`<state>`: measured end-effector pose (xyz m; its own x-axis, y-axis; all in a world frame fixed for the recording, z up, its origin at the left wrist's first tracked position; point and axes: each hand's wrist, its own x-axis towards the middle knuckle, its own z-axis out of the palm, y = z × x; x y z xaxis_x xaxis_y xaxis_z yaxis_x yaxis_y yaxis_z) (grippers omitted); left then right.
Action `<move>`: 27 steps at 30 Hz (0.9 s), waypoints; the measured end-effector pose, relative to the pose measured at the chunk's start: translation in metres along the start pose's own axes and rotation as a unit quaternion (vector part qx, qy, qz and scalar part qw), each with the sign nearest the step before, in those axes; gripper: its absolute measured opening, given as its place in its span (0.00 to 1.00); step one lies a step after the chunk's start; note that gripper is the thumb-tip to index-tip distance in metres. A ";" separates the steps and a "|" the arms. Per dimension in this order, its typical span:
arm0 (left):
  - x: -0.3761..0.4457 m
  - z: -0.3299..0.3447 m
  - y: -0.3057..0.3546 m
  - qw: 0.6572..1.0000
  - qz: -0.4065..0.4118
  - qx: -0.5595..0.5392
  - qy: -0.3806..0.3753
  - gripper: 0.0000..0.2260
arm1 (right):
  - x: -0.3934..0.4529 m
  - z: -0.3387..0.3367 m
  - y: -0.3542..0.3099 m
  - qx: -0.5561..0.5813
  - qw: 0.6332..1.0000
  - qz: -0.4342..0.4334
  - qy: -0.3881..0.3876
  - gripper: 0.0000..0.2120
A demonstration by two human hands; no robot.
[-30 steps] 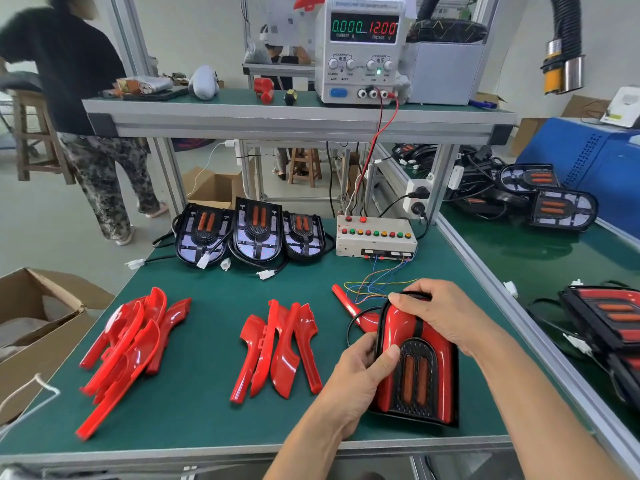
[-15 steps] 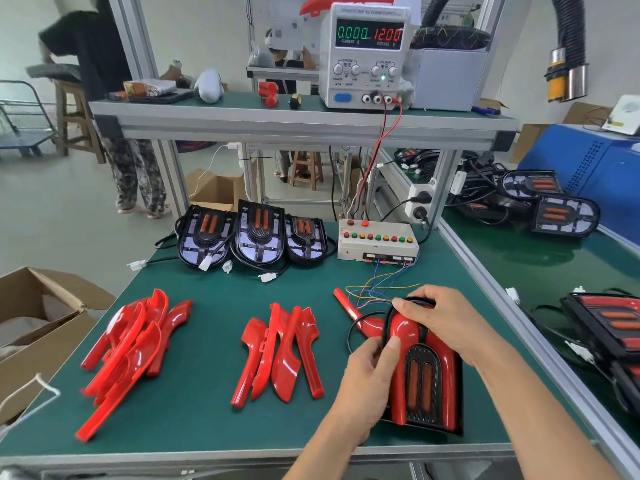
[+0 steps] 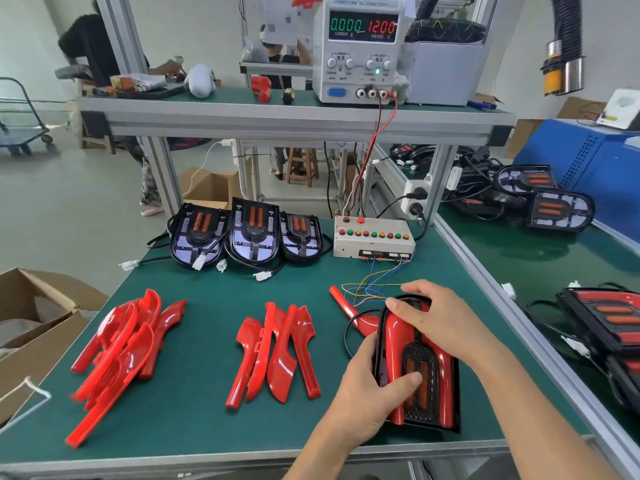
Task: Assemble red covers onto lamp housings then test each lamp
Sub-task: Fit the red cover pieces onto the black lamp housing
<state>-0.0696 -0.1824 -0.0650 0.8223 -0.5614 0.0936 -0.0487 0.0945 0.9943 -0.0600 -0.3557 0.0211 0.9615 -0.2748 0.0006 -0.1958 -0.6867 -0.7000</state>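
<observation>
Both hands are on the lamp housing (image 3: pixel 420 368) at the near right of the green bench (image 3: pixel 194 420): the left hand (image 3: pixel 369 393) wraps around its left edge, thumb laid across the dark centre grille, and the right hand (image 3: pixel 440 323) comes over the rounded top, fingers curled down onto the rim. Red covers already sit on the housing on either side of the grille. Just behind it, a loose red cover (image 3: pixel 349 313) lies on the mat with a black cable looping past, and thin coloured wires (image 3: pixel 374 282) run from there back to the switch box (image 3: pixel 372 240) with its row of red, green and yellow buttons. Further left, a small stack of red covers (image 3: pixel 277 351) sits mid-bench, and a larger heap of red covers (image 3: pixel 117 351) lies near the left edge. Along the back stand three bare housings (image 3: pixel 249 233) side by side, their white plugs trailing forward. Up on the shelf, the power supply (image 3: pixel 360 50) reads 0.000 and 12.00, red and black leads dropping down toward the switch box. On the neighbouring bench to the right, more lamps (image 3: pixel 543 199) lie in a pile. A cardboard box (image 3: pixel 31 327) sits at the far left, and a person (image 3: pixel 90 50) stands in the background.
</observation>
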 end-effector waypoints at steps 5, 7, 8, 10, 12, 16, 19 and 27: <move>0.000 -0.001 -0.002 1.000 0.015 0.015 0.014 0.24 | -0.042 0.011 -0.012 -0.096 0.961 -0.087 0.244 0.21; 0.000 0.000 0.000 0.999 0.028 0.020 0.018 0.24 | -0.064 0.019 -0.018 -0.137 0.960 -0.058 0.239 0.21; 0.000 0.001 0.001 0.999 0.034 0.024 0.021 0.24 | -0.072 0.025 -0.019 -0.158 0.966 -0.027 0.201 0.25; -0.001 0.003 0.002 0.999 0.043 0.023 0.024 0.24 | -0.083 0.035 -0.021 -0.203 0.970 0.023 0.132 0.27; -0.002 0.004 0.001 0.999 0.045 0.021 0.020 0.27 | -0.083 0.039 -0.023 -0.234 0.967 0.035 0.093 0.24; -0.004 0.002 0.001 0.998 0.053 0.026 0.001 0.34 | -0.076 0.037 -0.025 -0.238 0.969 0.036 0.063 0.21; -0.003 0.002 0.004 0.998 0.057 0.025 -0.003 0.35 | -0.075 0.037 -0.022 -0.217 0.972 0.042 0.081 0.20; -0.002 0.003 0.005 0.998 0.057 0.021 0.000 0.33 | -0.075 0.040 -0.015 -0.140 0.984 0.026 0.110 0.20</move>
<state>-0.0731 -0.1836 -0.0601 0.8106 -0.5483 0.2056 -0.1649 0.1232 0.9786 -0.1210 -0.2980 0.0029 0.8893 -0.4332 0.1463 -0.3193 -0.8173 -0.4796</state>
